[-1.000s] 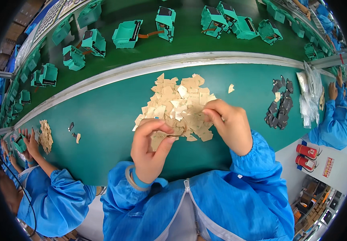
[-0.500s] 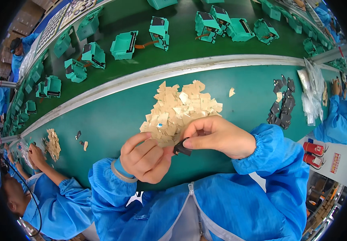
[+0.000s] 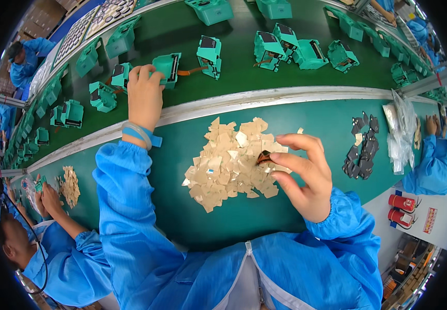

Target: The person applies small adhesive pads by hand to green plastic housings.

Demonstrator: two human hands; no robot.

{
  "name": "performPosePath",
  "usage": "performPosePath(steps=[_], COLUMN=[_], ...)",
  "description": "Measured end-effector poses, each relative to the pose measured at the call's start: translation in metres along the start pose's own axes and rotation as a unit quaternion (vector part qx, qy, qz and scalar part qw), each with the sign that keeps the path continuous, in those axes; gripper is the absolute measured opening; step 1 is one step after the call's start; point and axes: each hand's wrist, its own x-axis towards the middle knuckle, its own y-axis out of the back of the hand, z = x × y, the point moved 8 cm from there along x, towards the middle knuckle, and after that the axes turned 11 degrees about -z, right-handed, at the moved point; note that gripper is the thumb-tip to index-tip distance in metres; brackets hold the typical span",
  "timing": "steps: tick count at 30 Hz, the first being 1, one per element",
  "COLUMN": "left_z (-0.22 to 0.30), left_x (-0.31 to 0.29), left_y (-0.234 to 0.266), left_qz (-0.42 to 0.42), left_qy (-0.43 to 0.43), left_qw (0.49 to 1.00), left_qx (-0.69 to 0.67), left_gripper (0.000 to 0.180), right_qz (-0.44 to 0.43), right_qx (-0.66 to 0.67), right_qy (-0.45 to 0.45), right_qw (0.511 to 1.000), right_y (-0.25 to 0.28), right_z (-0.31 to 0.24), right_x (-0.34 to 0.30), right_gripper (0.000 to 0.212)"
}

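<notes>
Currently, two bare hands are being held well apart over a green workplace. The left hand is being stretched forward to one hollow, boxy green housing, with bent fingers being placed at its left side; whether it is being gripped cannot be told, as the contact is being hidden by the hand. By a fingertip of the right hand, one small, dark, curved part with a brownish sheen is being touched above a beige heap, while the thumb is being held apart from it; whether it is being pinched cannot be told. Left of and below this hand, the one heap of flat, angular beige pieces, too overlapped to be counted, is being borne by a smooth green table. Right of the right hand, one cluster of flat black pieces is being topped by one beige scrap. Just right of the left hand, one flat orange-brown ribbon is being extended toward a second housing; farther right, four more housings are being supported by a glossy dark-green surface. Both forearms are being covered by creased blue sleeves.
</notes>
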Motion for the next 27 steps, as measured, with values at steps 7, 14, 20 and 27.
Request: performPosePath(steps=[7,14,20,27], left_z=[0.036,0.138,0.169,0.178], left_x=[-0.056,-0.114,-0.127,-0.126], left_y=[0.029,0.033,0.014,0.024], left_qz=[-0.143,-0.216,-0.214,-0.130], left_qy=[0.119,0.082,0.120,0.083], left_qw=[0.789,0.428,0.289,0.366], left_qx=[-0.586,-0.874,-0.925,-0.918], left_gripper=[0.032,0.038,0.061,0.080], right_qz=[-0.039,-0.102,-0.109,0.037], right_qx=[0.092,0.208,0.400,0.569], right_qy=[0.006,0.000,-0.138,-0.273], right_qw=[0.995,0.973,0.899,0.774], right_y=[-0.006,-0.024,-0.037,-0.043], right_z=[0.010,-0.009,0.012,0.035], right_x=[-0.006,0.001,-0.024,-0.043], right_gripper=[0.066,0.109,0.096,0.089])
